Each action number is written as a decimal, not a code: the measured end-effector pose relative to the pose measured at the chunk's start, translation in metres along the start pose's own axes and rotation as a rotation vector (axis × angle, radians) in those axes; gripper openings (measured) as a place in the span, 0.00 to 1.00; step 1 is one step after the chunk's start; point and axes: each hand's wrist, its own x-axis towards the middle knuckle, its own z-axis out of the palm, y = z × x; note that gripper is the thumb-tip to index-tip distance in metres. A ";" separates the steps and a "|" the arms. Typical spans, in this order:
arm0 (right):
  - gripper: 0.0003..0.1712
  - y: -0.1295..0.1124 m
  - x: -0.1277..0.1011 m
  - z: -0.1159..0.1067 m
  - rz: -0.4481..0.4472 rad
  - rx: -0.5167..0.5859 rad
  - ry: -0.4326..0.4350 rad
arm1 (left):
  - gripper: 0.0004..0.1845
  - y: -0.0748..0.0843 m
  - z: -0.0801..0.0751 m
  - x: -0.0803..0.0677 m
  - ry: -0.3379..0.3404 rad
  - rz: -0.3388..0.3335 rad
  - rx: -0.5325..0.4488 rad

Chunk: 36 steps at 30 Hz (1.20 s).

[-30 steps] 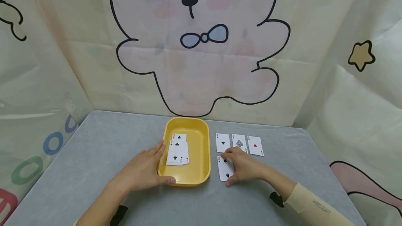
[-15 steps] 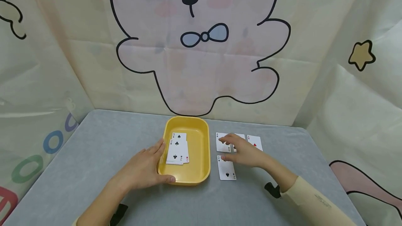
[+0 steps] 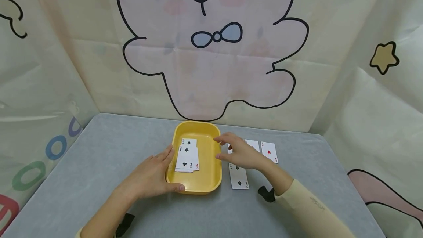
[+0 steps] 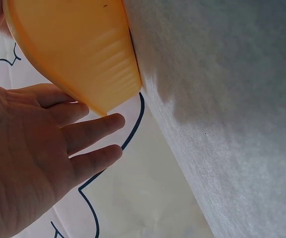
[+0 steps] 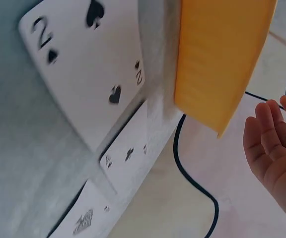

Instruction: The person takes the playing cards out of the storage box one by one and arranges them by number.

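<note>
A left hand (image 3: 150, 176), fingers extended, is bracing a yellow, round-cornered plastic tray (image 3: 210, 170) on a grey cloth-covered bench (image 3: 125, 135), a white two of spades (image 3: 239, 178) lying just beside it. The right hand (image 3: 239, 152), loosely spread, is hovering empty at the tray's right rim. Inside, a face-up pile of white playing cards (image 3: 186, 158) is apparently awaiting laying-out; beyond, three white aces (image 3: 269, 152) are completing four already out.

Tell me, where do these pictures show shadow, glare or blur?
Head view: mostly sharp around the yellow tray, with a pale sheen on the left backdrop; left wrist view: a soft-edged shadow falls across the gray cloth; right wrist view: the two of spades looks slightly soft.
</note>
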 end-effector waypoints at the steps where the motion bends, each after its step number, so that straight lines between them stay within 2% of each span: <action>1: 0.33 -0.002 0.003 0.002 0.003 0.000 -0.001 | 0.70 0.000 0.000 0.000 0.001 0.002 0.001; 12: 0.32 -0.017 0.033 0.022 -0.031 0.079 0.022 | 0.70 0.001 -0.002 0.001 -0.004 0.005 0.002; 20: 0.30 -0.024 0.052 0.041 -0.006 0.121 0.009 | 0.70 0.001 -0.003 0.000 -0.005 0.014 0.008; 24: 0.27 -0.028 0.059 0.050 0.018 0.109 -0.005 | 0.69 0.001 -0.002 -0.002 0.009 0.035 0.011; 29: 0.28 -0.030 0.069 0.062 0.057 0.093 -0.035 | 0.68 0.001 -0.001 -0.003 0.021 0.047 0.008; 36: 0.35 -0.027 0.080 0.078 0.086 -0.054 -0.068 | 0.68 0.000 -0.003 -0.004 0.012 0.055 0.005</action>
